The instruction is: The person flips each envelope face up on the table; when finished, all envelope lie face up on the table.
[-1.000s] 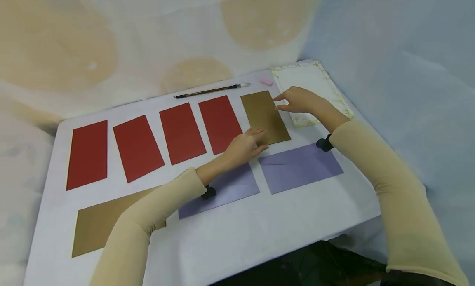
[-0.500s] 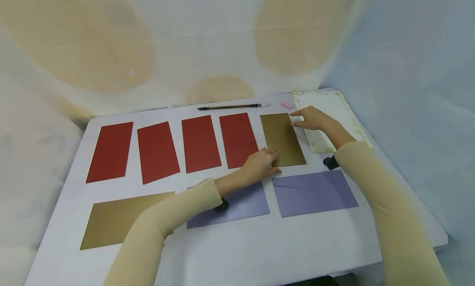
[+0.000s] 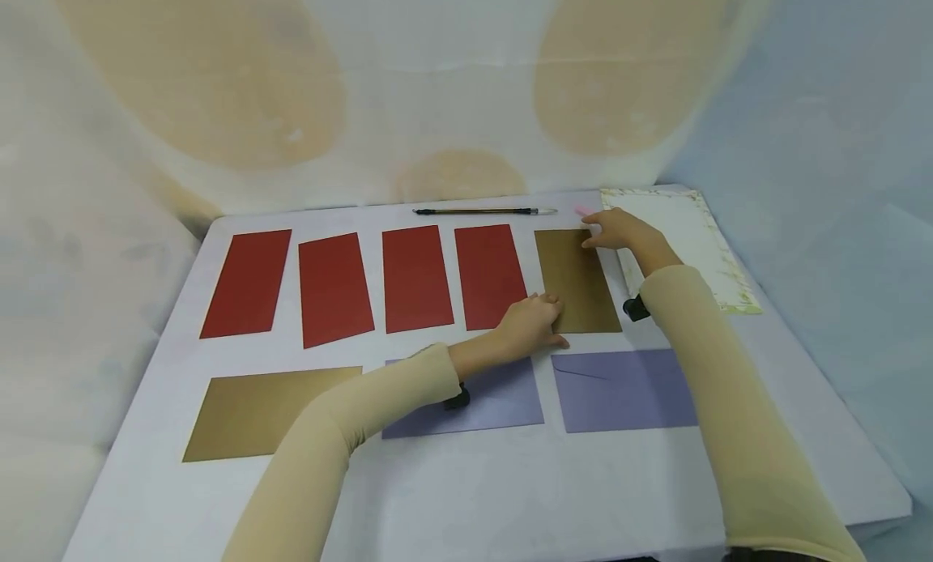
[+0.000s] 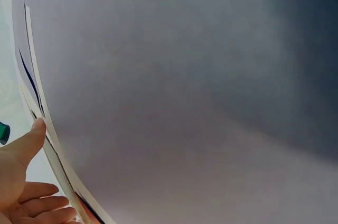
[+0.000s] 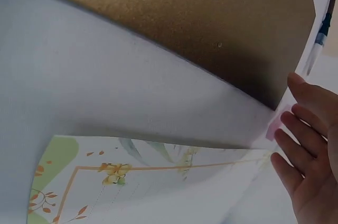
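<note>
Two bare hands are seen at one gold rectangular paper sheet (image 3: pixel 583 283) in my head view: the left hand (image 3: pixel 530 327) over its near left corner, the right hand (image 3: pixel 625 232) at its far right corner. Both are released, fingers and thumbs extended; I cannot tell whether the right thumb touches the sheet.

To the left of the left hand runs a row of four red rectangular paper sheets (image 3: pixel 491 278). Below that hand, partly covered by its sleeve, are a pale violet paper envelope (image 3: pixel 499 400) and, farther left, a second gold paper sheet (image 3: pixel 255 416); another violet envelope with a visible flap line (image 3: pixel 619 392) lies on the near side of both hands.

My right wrist view adds detail that the head view leaves indistinct: just beside the right fingers, a white paper sheet with a printed border (image 5: pixel 158 195) bears yellow flowers, an orange line and green patches. A small pink block (image 5: pixel 273 128) appears by those fingertips. Only the head view shows the whole slim dark brush with a pale tip (image 3: pixel 481 211), beyond both hands.

My left wrist view is mostly a blurred grey-violet surface (image 4: pixel 169 76), its identity unclear to me.
</note>
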The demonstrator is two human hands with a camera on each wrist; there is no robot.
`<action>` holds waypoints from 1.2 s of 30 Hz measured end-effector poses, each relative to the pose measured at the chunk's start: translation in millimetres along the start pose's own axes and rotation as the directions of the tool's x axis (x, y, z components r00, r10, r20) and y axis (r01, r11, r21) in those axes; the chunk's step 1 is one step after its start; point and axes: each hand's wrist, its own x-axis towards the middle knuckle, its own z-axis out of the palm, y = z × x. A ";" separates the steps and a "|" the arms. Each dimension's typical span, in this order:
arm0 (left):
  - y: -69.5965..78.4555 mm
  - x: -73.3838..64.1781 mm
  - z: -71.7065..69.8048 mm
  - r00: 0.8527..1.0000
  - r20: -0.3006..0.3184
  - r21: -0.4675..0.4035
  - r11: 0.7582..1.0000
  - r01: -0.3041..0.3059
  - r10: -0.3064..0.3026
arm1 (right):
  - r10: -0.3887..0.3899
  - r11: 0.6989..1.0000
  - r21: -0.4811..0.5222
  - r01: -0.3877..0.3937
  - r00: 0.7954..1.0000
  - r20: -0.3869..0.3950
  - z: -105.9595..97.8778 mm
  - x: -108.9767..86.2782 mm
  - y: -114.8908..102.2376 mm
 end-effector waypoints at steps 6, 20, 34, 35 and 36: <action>2.0 2.6 -0.9 1.000 0.018 0.006 1.000 0.001 -0.001 | 0.014 1.000 -0.028 -0.013 1.000 0.015 -0.1 3.4 4.2; 1.0 8.2 0.6 1.000 -0.017 0.011 1.000 0.025 -0.025 | 0.015 0.999 -0.043 -0.014 1.000 0.006 0.3 6.5 2.7; 5.5 12.6 2.6 0.998 -0.019 -0.004 0.999 -0.054 0.054 | -0.075 0.997 -0.028 0.073 0.995 -0.070 2.4 -0.3 1.6; 6.1 12.8 2.6 0.997 -0.020 -0.001 0.998 -0.068 0.068 | -0.081 0.996 -0.028 0.079 0.994 -0.077 2.5 -0.5 2.1; 6.7 12.6 2.2 0.997 -0.020 0.006 0.997 -0.079 0.079 | -0.089 0.996 -0.029 0.087 0.992 -0.085 2.6 -0.6 2.8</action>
